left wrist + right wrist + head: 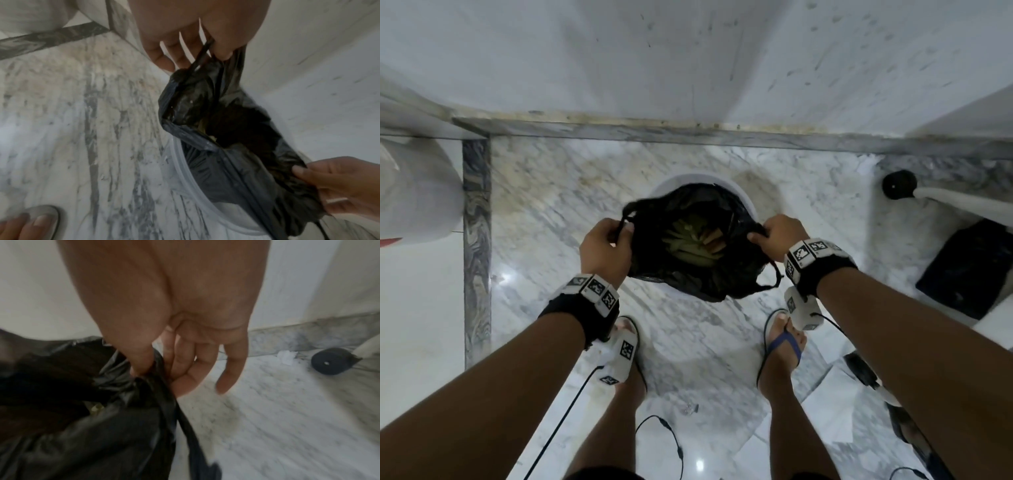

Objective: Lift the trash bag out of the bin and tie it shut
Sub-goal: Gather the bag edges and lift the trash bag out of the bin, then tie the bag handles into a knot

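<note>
A black trash bag [726, 270] with greenish and brown waste inside hangs open-mouthed over a white round bin [739, 195] on the marble floor. My left hand [607, 245] pinches the bag's thin handle strap at its left edge; in the left wrist view the left hand [197, 53] has thumb and fingers closed on that strap above the bag [236, 154], with the bin rim [183, 168] beneath. My right hand [777, 236] pinches the bag's right edge; in the right wrist view the right hand [164, 369] has thumb and forefinger on bunched plastic [102, 434], its other fingers loose.
White walls meet the floor just behind the bin. A black round object [899, 184] with a pale handle lies at the right by the wall. A dark flat item [969, 270] lies at the far right. My sandalled feet [784, 346] stand close behind the bin, with cables trailing.
</note>
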